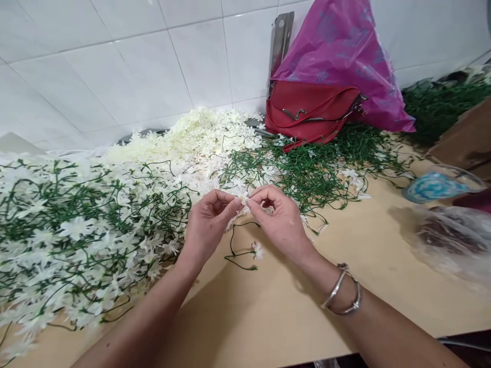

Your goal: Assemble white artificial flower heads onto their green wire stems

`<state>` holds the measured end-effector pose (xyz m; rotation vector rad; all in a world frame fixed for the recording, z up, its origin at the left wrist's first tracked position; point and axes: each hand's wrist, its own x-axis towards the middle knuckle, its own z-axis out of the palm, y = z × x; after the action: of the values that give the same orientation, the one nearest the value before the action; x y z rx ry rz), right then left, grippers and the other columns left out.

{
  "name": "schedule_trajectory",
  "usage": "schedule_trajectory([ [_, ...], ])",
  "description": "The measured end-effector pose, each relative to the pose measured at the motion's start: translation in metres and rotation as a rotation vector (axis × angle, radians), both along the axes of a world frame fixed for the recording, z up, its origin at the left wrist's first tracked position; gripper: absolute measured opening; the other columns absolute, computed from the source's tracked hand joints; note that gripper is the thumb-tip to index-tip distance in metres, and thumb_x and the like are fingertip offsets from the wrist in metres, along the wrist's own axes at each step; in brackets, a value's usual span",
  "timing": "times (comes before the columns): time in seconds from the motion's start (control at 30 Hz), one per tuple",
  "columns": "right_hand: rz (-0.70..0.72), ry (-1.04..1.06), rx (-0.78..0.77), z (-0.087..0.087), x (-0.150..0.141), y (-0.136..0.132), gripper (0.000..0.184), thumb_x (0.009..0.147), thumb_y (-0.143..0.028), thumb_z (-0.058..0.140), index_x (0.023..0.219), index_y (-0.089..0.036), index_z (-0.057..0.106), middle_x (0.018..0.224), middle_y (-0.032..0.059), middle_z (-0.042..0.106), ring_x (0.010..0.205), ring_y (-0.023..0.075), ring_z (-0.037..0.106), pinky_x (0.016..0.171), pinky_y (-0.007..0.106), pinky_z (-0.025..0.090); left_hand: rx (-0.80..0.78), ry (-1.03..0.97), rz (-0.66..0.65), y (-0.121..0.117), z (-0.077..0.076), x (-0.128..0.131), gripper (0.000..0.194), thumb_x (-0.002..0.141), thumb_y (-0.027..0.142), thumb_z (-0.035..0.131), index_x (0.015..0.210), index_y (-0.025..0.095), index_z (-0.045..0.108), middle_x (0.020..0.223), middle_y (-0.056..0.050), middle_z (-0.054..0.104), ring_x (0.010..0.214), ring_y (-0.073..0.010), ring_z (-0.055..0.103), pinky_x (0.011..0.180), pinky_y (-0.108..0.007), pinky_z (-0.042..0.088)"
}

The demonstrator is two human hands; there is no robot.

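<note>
My left hand (210,220) and my right hand (279,217) meet above the table, thumbs and forefingers pinched together. Between the fingertips is a small white artificial flower (243,198), mostly covered by them. Both hands grip it. Just below, on the table, lies a green plastic stem (235,254) with a white blossom (258,250) on one branch. To the left of my left hand spreads a big heap of white artificial flowers on green stems (76,230). Beyond my hands are a pile of loose cream petals (203,130) and a tangle of bare green stems (314,176).
A red handbag (310,110) stands at the back against a purple plastic bag (345,46). On the right are a blue-and-white patterned item (435,186), a clear plastic bag (452,240) and a cardboard piece (468,133). A tiled wall (134,71) bounds the table (245,322).
</note>
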<state>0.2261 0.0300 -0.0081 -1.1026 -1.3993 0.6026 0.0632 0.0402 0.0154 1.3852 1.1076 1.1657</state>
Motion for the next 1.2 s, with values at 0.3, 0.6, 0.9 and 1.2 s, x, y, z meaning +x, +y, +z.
schedule_trajectory([
  [0.3,0.064,0.119,-0.131,-0.002,-0.001,0.001,0.011,0.081,-0.024,0.070,0.071,-0.022,0.066,0.095,0.0046,0.069,0.086,0.0191,0.065,0.076,0.035,0.049,0.200,0.042,-0.035,0.000,-0.020,0.000,0.011,0.092,0.028,0.078,0.090,0.019,0.072,0.093,-0.003,0.079,0.086,-0.0140,0.074,0.083,-0.026,0.057],
  [0.6,0.180,0.189,-0.261,0.000,0.003,0.001,0.012,0.082,-0.027,0.071,0.072,-0.022,0.065,0.100,0.0062,0.069,0.092,0.0213,0.066,0.084,0.038,0.050,0.395,0.221,-0.082,-0.004,-0.017,-0.003,0.003,0.099,0.020,0.069,0.097,0.020,0.072,0.104,-0.005,0.081,0.099,-0.0160,0.077,0.092,-0.026,0.059],
  [0.9,0.227,0.200,-0.220,-0.003,0.005,0.003,0.012,0.086,-0.029,0.074,0.076,-0.022,0.070,0.105,0.0059,0.066,0.097,0.0206,0.064,0.088,0.037,0.048,0.523,0.335,-0.100,0.000,-0.014,-0.010,0.006,0.102,0.017,0.063,0.099,0.021,0.067,0.093,0.000,0.076,0.083,-0.0112,0.071,0.077,-0.020,0.054],
  [1.2,0.275,0.197,-0.256,0.001,0.006,0.002,0.018,0.088,-0.036,0.075,0.077,-0.022,0.070,0.108,0.0058,0.066,0.100,0.0207,0.065,0.094,0.039,0.051,0.518,0.409,-0.069,0.003,-0.023,-0.015,0.006,0.102,0.021,0.061,0.101,0.022,0.067,0.093,-0.001,0.076,0.081,-0.0127,0.072,0.070,-0.021,0.052],
])
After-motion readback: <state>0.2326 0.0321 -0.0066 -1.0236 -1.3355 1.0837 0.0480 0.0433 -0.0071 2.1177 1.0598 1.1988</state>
